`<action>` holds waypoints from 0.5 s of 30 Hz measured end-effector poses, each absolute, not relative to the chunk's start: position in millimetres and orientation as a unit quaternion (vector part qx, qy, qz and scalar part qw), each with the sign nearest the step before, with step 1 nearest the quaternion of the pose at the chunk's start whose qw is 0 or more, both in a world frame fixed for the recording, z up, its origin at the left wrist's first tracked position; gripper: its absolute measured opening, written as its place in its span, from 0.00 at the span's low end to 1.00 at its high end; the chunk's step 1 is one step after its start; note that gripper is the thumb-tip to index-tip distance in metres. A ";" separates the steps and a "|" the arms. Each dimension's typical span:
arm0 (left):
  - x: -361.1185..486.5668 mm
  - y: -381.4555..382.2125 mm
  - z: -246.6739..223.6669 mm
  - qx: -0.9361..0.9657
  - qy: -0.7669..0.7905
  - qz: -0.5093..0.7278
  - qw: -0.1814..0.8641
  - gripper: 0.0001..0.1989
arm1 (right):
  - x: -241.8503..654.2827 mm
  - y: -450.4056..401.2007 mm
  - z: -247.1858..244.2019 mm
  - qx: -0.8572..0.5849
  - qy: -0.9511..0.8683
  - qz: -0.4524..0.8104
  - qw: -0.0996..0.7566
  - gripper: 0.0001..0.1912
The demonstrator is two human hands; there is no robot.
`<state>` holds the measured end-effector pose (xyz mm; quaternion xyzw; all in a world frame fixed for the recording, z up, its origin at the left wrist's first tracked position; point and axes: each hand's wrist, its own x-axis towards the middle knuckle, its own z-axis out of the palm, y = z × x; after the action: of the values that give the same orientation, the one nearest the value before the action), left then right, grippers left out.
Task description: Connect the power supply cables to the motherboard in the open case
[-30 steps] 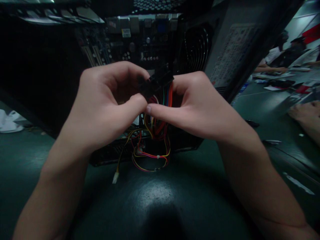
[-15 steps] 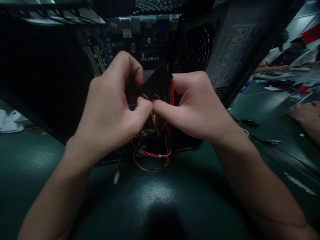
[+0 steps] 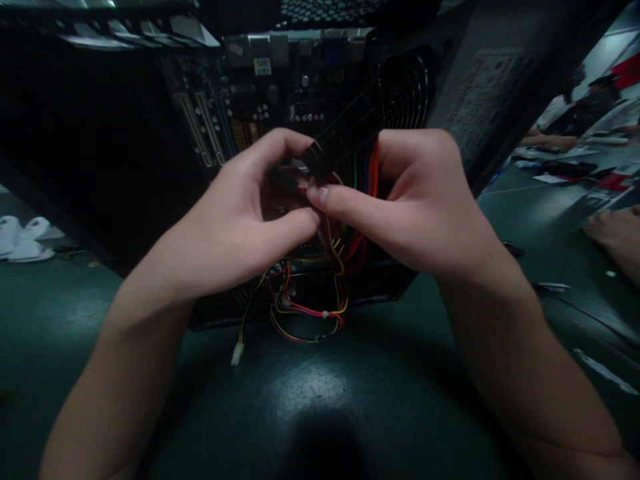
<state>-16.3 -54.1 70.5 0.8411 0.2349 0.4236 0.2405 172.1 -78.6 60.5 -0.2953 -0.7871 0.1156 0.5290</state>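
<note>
My right hand [image 3: 410, 200] is closed around a bundle of coloured wires [image 3: 373, 170] with a long black cable connector [image 3: 347, 133], which tilts up to the right. The right thumb presses on thin wires below the connector. My left hand [image 3: 235, 207] curls in from the other side, its index fingertip at the connector's left end and its thumb tip by the wires. Between the left fingers a smaller dark piece [image 3: 287, 179] shows in part, with a red wire beside it. Both hands are in front of the open computer case [image 3: 125, 133]; several fingers are hidden.
Inside the case are a motherboard [image 3: 305, 80], a fan grille [image 3: 407, 90] and a labelled power supply [image 3: 485, 93]. A loose white plug [image 3: 237, 353] and looped wires [image 3: 310, 312] hang over the green table [image 3: 310, 387]. At right is another person's hand [image 3: 615, 233].
Both hands and the black connector have moved to the right, and the connector is higher. My left index finger has straightened towards the connector's left end. The thumb tips have drawn slightly apart.
</note>
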 end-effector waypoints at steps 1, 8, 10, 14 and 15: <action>-14.9 -54.2 69.1 0.842 0.239 0.421 0.239 0.17 | 171.6 -78.3 60.3 -0.292 -0.786 0.115 0.532 0.08; -9.1 -54.0 61.5 0.836 0.259 0.462 0.145 0.13 | 171.9 -74.4 59.4 -0.325 -0.786 0.123 0.511 0.08; -10.8 -51.7 61.1 0.831 0.253 0.469 0.159 0.11 | 173.0 -72.6 58.6 -0.325 -0.786 0.138 0.508 0.09; -15.2 -45.4 60.7 0.813 0.213 0.457 0.293 0.11 | 175.1 -71.4 57.7 -0.305 -0.770 0.179 0.531 0.14; -15.9 -44.4 60.8 0.809 0.202 0.448 0.322 0.11 | 175.5 -72.0 58.0 -0.302 -0.767 0.190 0.534 0.15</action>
<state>-15.9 -44.4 60.8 0.8092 0.2023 0.4481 0.3218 175.5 -72.0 58.0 -0.3016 -0.7665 0.1904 0.5340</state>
